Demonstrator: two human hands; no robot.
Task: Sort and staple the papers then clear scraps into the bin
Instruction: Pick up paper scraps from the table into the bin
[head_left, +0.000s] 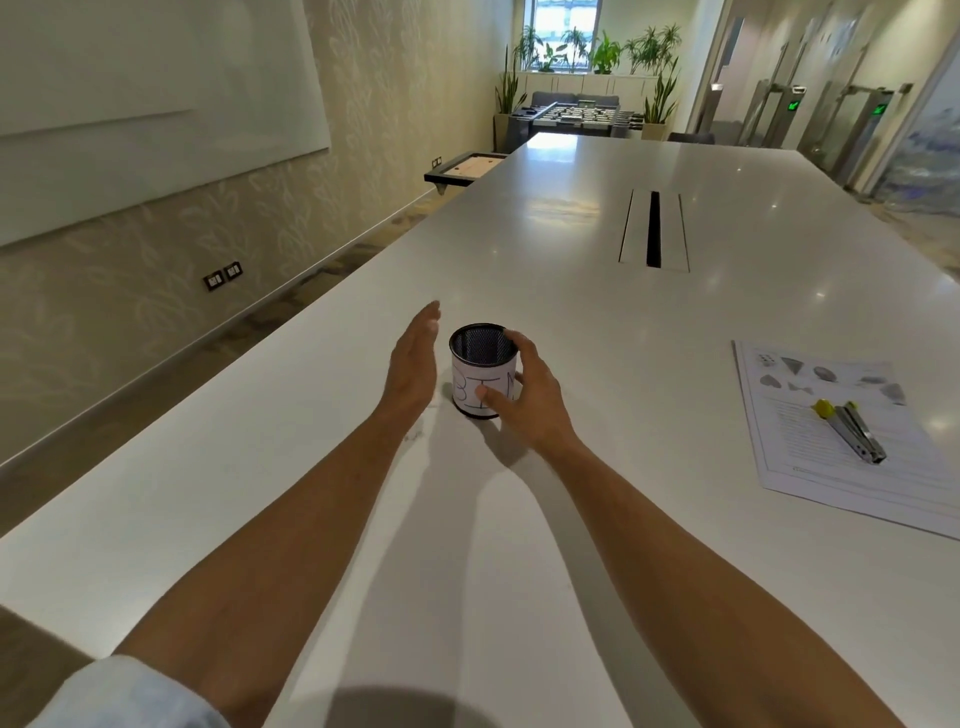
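A small black mesh bin (480, 364) with a white paper label reading BIN stands upright on the white table (363, 519), in the middle of the view. My right hand (524, 395) wraps around its right side, thumb across the label and fingers behind the rim. My left hand (413, 364) is flat and open just left of the bin, fingers straight, a small gap between palm and bin. At the right lies a stack of printed papers (831, 447), and on top of it rests a silver stapler (852, 431) with a yellow end.
A long cable slot (653, 228) is set into the table beyond the bin. The table's left edge runs diagonally along a wall with sockets (222, 276). A foosball table (571, 117) and plants stand at the far end of the room.
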